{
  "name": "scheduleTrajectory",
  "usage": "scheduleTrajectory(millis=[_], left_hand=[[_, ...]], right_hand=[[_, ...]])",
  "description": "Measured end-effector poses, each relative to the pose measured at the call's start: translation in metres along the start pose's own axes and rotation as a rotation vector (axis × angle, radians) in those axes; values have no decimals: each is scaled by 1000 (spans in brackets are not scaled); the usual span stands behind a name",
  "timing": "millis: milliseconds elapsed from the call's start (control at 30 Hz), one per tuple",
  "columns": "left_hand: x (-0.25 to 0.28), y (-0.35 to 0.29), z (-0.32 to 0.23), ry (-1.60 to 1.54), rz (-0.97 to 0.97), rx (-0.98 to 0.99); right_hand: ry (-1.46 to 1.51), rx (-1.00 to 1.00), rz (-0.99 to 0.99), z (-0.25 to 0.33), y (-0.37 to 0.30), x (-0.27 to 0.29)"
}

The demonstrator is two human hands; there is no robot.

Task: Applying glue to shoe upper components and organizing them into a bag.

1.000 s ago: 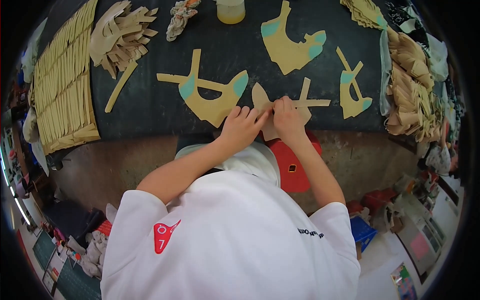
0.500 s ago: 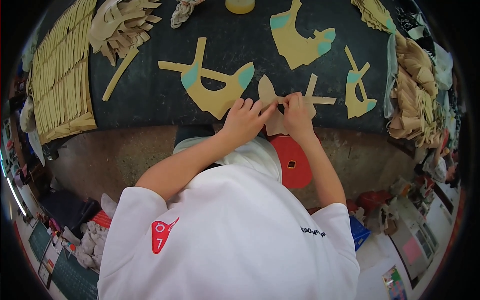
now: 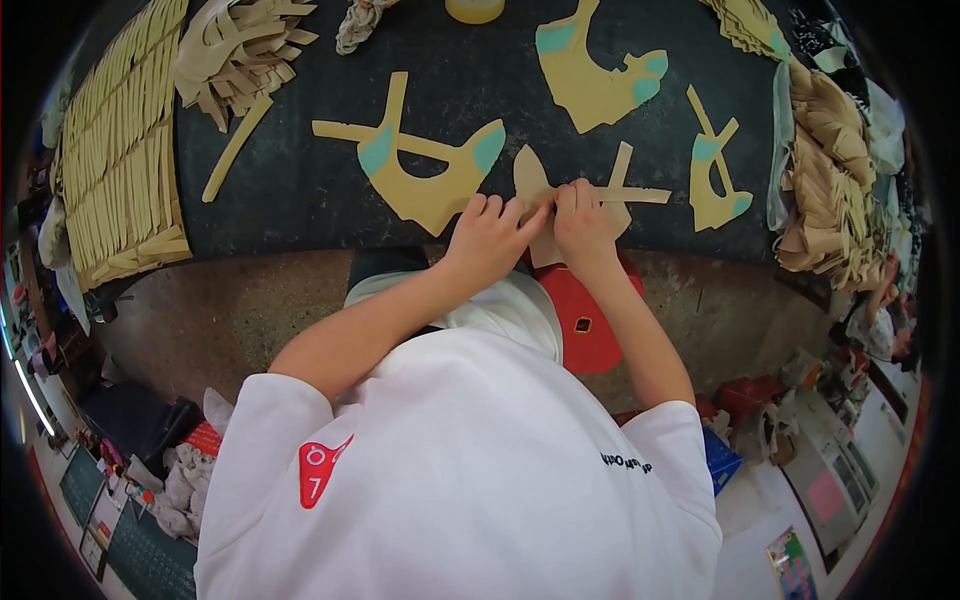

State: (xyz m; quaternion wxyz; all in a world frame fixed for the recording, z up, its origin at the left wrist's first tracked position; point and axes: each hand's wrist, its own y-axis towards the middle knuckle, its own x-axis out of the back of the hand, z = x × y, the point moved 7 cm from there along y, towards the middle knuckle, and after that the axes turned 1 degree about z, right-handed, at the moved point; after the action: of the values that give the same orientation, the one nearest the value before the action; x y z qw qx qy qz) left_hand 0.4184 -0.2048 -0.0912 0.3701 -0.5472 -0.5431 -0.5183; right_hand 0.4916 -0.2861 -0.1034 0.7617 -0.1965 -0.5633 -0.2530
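dark worktable [image 3: 300,200] bears four tan cutouts; both hands' grip, left hand [image 3: 487,240] and right hand [image 3: 582,222], pinches one cutout [image 3: 535,180].

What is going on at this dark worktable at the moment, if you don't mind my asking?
A person in a white shirt is pressing a tan cut-out piece on the dark table with both hands: the left hand and right hand pinch a thin strip across it. Similar tan pieces with teal patches lie spread about, and stacks of strips sit to the left.
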Motion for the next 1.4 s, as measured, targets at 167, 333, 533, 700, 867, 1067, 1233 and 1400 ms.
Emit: scheduleTrajectory(millis=[167, 333, 533, 700, 867, 1067, 1233, 1400], left_hand=[[2, 0, 0, -24, 4, 0], [1, 1, 0, -48, 23, 8], [-2, -1, 2, -61, 29, 21], [-4, -2, 1, -48, 38, 5], [-2, -1, -1, -4, 52, -20], [-1, -1, 0, -4, 42, -10], [-2, -2, 1, 2, 19, -3], [0, -1, 0, -15, 45, -17]], right_hand=[[106, -2, -69, -3, -4, 4], [339, -106, -94, -18, -6, 3], [337, -111, -132, -21, -7, 1], [120, -29, -93, -7, -2, 10], [-169, 42, -2, 10, 6, 9], [-87, 81, -22, 10, 3, 8], [14, 45, -52, 4, 1, 5], [151, 8, -50, -5, -2, 2]])
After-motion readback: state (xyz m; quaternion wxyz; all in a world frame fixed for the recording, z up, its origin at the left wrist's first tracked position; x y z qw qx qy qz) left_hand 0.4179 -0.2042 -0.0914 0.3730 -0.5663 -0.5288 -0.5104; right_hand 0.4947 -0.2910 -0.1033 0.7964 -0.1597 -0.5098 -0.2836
